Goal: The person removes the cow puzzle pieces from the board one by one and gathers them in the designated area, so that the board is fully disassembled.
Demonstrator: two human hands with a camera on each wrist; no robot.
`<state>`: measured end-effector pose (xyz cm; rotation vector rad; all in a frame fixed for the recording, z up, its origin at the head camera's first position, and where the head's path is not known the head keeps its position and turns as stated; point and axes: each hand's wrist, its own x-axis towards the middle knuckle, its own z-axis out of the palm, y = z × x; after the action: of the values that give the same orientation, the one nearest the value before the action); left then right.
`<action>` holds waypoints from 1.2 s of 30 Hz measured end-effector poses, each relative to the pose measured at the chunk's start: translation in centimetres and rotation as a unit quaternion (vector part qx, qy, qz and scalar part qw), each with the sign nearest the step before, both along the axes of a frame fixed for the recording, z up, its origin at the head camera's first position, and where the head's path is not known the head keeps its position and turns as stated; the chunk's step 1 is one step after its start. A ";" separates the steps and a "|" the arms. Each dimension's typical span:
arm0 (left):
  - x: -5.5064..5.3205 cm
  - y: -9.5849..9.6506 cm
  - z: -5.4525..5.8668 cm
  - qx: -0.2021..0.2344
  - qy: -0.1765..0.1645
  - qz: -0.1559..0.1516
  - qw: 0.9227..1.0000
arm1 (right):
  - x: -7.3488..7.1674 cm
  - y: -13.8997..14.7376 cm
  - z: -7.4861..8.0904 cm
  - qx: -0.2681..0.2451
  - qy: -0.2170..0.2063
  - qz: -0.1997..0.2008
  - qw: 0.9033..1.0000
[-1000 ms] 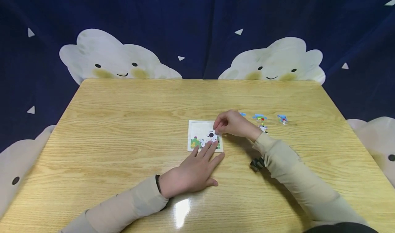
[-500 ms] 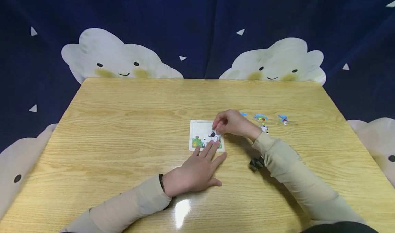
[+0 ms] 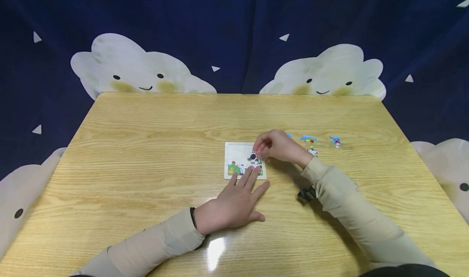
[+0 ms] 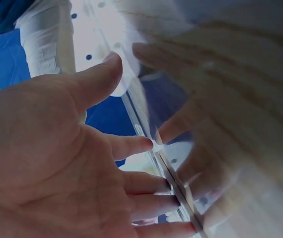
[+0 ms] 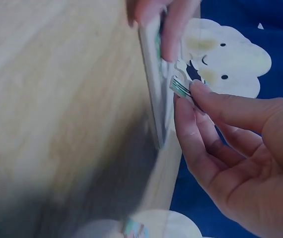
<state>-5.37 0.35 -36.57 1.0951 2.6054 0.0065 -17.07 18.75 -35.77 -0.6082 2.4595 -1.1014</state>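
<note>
A white-rimmed puzzle tray (image 3: 226, 157) lies on the table, with joined pieces showing a green and white picture (image 3: 234, 169) along its near side. My left hand (image 3: 234, 203) rests with its straight, spread fingertips on the tray's near edge. Between thumb and fingers, my right hand (image 3: 276, 148) pinches a white puzzle piece (image 5: 194, 72) with a black patch and green-striped edge. That piece is over the tray's right part, and the right wrist view shows it tilted. The fingers partly cover the tray's right rim.
Several loose puzzle pieces lie right of the tray, among them a blue-green puzzle piece (image 3: 308, 139) and a blue puzzle piece (image 3: 335, 141). A wooden table (image 3: 146, 146) spreads around, backed by a dark blue curtain (image 3: 234, 32) printed with clouds.
The pinched piece has shifted slightly toward the tray's far side, away from the near row of pieces. My left hand keeps its place on the tray.
</note>
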 end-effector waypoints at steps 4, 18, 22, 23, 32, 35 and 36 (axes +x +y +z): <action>0.0 0.0 -0.1 -0.008 0.009 -0.002 1.000 | 0.0 0.9 0.8 0.004 0.002 -0.024 1.000; 0.1 0.1 0.1 -0.018 0.026 -0.010 0.999 | 0.3 10.5 3.1 0.026 -0.007 -0.125 0.992; 0.2 0.0 0.1 -0.015 0.026 -0.010 0.999 | 0.6 14.0 3.3 0.045 -0.009 -0.152 0.987; 0.2 0.0 0.1 -0.014 0.026 -0.010 1.000 | 0.7 14.9 3.2 0.052 -0.008 -0.157 0.986; 0.2 0.0 0.1 -0.012 0.024 -0.008 1.000 | 1.7 20.1 0.9 0.077 -0.038 -0.182 0.979; 0.2 0.0 0.1 -0.013 0.024 -0.008 1.000 | 2.1 20.6 0.4 0.099 -0.026 -0.186 0.977; 0.2 0.0 0.1 -0.012 0.023 -0.008 1.000 | 2.2 20.7 0.3 0.109 -0.015 -0.187 0.976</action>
<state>-5.13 0.38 -36.44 1.1204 2.6298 -0.0554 -14.91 39.44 -35.46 -0.0603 2.6862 -0.9377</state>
